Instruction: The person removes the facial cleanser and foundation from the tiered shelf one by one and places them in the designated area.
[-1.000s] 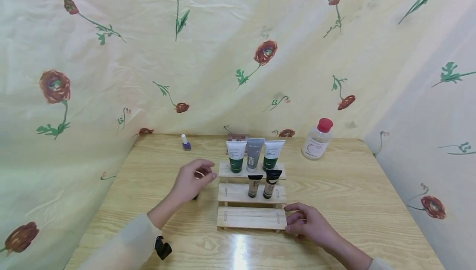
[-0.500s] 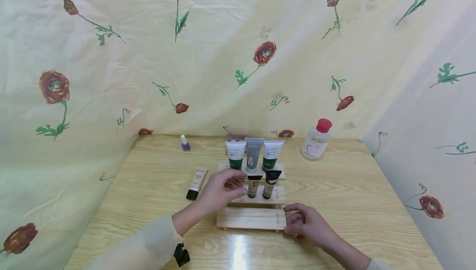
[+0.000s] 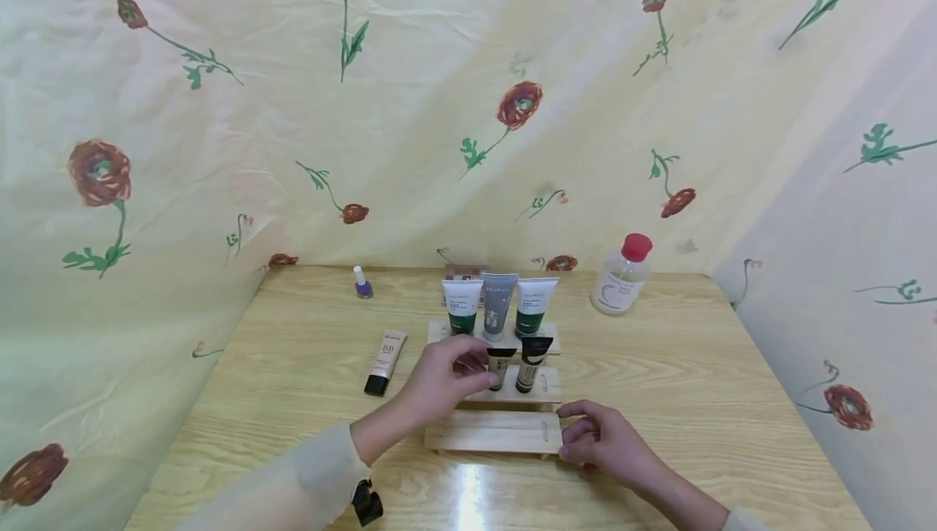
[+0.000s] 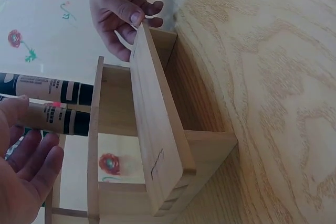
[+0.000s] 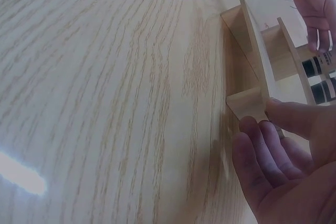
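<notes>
A three-tier wooden display rack [image 3: 490, 431] stands on the table. My left hand [image 3: 439, 385] pinches a small beige tube with black ends [image 4: 47, 118] between thumb and fingers; it stands on the middle tier. A similar beige tube [image 3: 530, 374] is beside it on the right. My right hand [image 3: 596, 436] holds the right end of the lowest tier, thumb on the board's edge [image 5: 270, 100]. On the top tier stand a white-and-green tube [image 3: 462, 303], a grey tube [image 3: 499, 303] and another white-and-green tube [image 3: 535, 303].
Left of the rack lies a BB cream tube [image 3: 385, 362]. A purple nail polish bottle [image 3: 363, 285] stands at the back left. Behind the rack is a palette-like box [image 3: 463, 272], partly hidden. A clear bottle with a red cap [image 3: 621, 280] stands at the back right.
My left hand has moved right from beside the BB cream tube, uncovering it, to the left beige tube and now pinches that one. The right hand stays at the rack's end.
</notes>
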A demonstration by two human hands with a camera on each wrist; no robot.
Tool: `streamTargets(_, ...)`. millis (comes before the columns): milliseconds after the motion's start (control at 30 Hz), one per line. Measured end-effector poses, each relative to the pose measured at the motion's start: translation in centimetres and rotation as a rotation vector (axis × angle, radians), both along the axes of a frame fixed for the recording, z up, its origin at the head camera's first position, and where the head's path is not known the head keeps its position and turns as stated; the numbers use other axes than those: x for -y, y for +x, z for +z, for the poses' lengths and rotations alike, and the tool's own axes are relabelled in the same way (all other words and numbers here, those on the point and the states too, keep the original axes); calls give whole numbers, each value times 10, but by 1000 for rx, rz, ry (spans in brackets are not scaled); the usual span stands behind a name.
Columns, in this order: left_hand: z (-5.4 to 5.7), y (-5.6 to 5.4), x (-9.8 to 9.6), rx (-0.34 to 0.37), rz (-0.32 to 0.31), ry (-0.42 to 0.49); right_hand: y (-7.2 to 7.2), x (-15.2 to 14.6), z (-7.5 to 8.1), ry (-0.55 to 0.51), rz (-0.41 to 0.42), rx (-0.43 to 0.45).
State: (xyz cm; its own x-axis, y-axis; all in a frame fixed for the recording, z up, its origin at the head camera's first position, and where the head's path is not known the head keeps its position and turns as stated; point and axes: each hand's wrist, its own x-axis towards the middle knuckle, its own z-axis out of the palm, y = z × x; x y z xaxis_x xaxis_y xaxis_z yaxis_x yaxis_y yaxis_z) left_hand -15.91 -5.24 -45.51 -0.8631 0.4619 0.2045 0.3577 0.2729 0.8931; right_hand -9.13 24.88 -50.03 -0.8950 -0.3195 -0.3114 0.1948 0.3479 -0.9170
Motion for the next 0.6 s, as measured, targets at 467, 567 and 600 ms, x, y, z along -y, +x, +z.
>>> streamTargets(467, 4, 2, 5, -21, 31, -17, -1, -1, -4, 5, -2, 1)
streamTargets(567, 9, 5, 13, -19, 55, -5, -1, -1, -3, 10, -2, -1)
streamTargets(600, 10, 7, 16, -19, 60, 5, -1, -1, -3, 12, -3, -2)
